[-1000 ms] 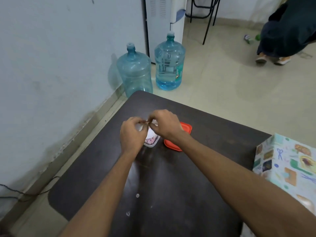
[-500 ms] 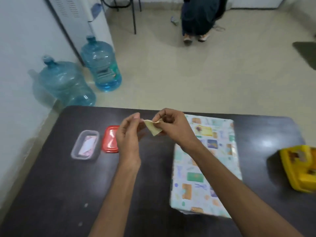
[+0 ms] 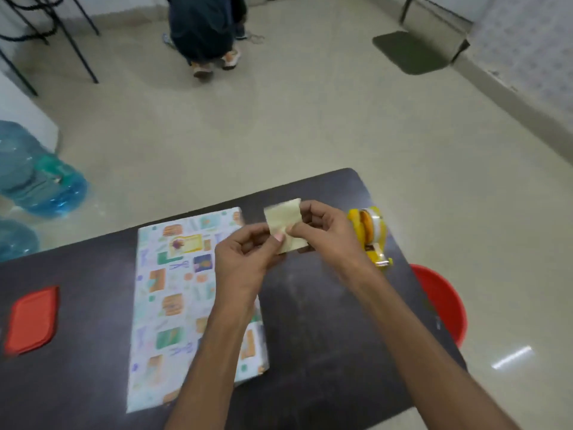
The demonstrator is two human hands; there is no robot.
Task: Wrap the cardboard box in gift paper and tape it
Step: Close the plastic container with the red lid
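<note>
A dark, rounded-corner table (image 3: 325, 336) stands on a pale tiled floor (image 3: 310, 125), with a person's legs, blue water bottles (image 3: 37, 187) and a red bucket (image 3: 443, 302) around it. On the table lies the flat rectangular box wrapped in patterned pastel gift paper (image 3: 173, 299), between a red plastic lid (image 3: 31, 318) at the left and a yellow tape dispenser (image 3: 372, 234) at the right. Above the table, the left hand (image 3: 245, 262) and right hand (image 3: 325, 234) together pinch a small pale-yellow square of paper (image 3: 285, 221) between thumbs and fingertips.
</note>
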